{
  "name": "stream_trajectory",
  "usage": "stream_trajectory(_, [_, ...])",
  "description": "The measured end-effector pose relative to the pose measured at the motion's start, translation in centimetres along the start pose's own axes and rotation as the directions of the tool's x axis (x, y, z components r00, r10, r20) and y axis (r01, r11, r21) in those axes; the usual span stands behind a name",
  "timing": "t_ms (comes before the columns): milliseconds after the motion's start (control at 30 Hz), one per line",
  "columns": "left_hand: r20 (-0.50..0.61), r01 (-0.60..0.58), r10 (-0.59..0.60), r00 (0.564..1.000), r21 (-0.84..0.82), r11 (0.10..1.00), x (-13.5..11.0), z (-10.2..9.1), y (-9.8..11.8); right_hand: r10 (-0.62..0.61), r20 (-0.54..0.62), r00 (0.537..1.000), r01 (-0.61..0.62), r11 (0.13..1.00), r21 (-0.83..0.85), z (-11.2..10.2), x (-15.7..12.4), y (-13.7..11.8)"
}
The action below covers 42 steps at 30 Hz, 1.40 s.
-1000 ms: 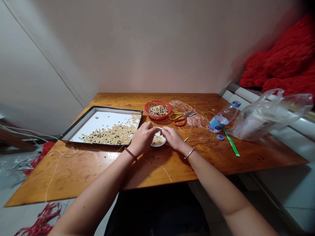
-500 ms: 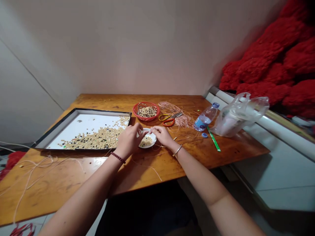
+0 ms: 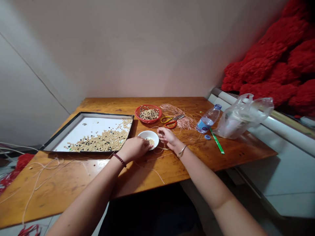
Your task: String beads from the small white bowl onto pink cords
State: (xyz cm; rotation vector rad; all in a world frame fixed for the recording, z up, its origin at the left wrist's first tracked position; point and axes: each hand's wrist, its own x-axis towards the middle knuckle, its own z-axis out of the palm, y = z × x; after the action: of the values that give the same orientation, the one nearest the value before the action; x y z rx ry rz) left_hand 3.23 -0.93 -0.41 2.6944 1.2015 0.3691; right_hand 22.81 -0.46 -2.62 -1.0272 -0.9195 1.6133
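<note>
A small white bowl (image 3: 145, 134) with pale beads stands on the wooden table (image 3: 172, 167). My left hand (image 3: 135, 148) rests at the bowl's near rim, its fingers curled and dipping into the beads. My right hand (image 3: 167, 137) sits just right of the bowl, its fingers pinched together on a thin pale cord (image 3: 164, 148) that trails over the table. Left of the bowl lies a black-rimmed tray (image 3: 64, 132) strewn with several loose beads.
A red basket (image 3: 148, 114) of strung beads, orange-handled scissors (image 3: 172, 120) and a tangle of pink cord (image 3: 183, 121) lie behind the bowl. A water bottle (image 3: 208, 118), blue cap (image 3: 207, 137), green stick (image 3: 217, 141) and plastic bag (image 3: 242, 114) are at right. Loose cords trail at left.
My left hand has come away from my right hand and dropped to the bowl's near rim, uncovering the bowl. My right hand stays beside the bowl. The view has swung slightly.
</note>
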Motion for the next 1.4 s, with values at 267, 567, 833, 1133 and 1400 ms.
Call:
stream_trajectory(267, [0.153, 0.016, 0.002, 0.988, -0.117, 0.993, 0.0, -1.4, 0.0, -0.034, -0.023, 0.999, 0.031, 0.992, -0.122, 0.1, -0.1, 0.2])
stream_trajectory(567, [0.216, -0.042, 0.126, 0.968, -0.355, 0.934, 0.0, -1.8, -1.1, -0.053, -0.033, 0.998, 0.046, 0.982, -0.185, 0.6, -0.5, -0.3])
stream_trajectory(833, [0.055, 0.021, -0.001, 0.998, -0.361, 0.932, 0.4, -1.7, -1.1, -0.204, -0.007, 0.979, 0.194, 0.937, -0.29, 0.8, -0.3, -0.2])
stream_trajectory(1133, [-0.38, -0.06, -0.186, 0.906, -0.551, 0.832, 1.2, -0.3, -0.1, -0.313, 0.191, 0.93, 0.366, 0.834, -0.413, 0.9, -0.6, 0.3])
stream_trajectory(1400, [-0.446, -0.105, -0.203, 0.872, -0.575, 0.812, 1.2, -0.4, 0.2, -0.38, 0.141, 0.914, 0.395, 0.757, -0.521, 0.7, -0.4, 0.1])
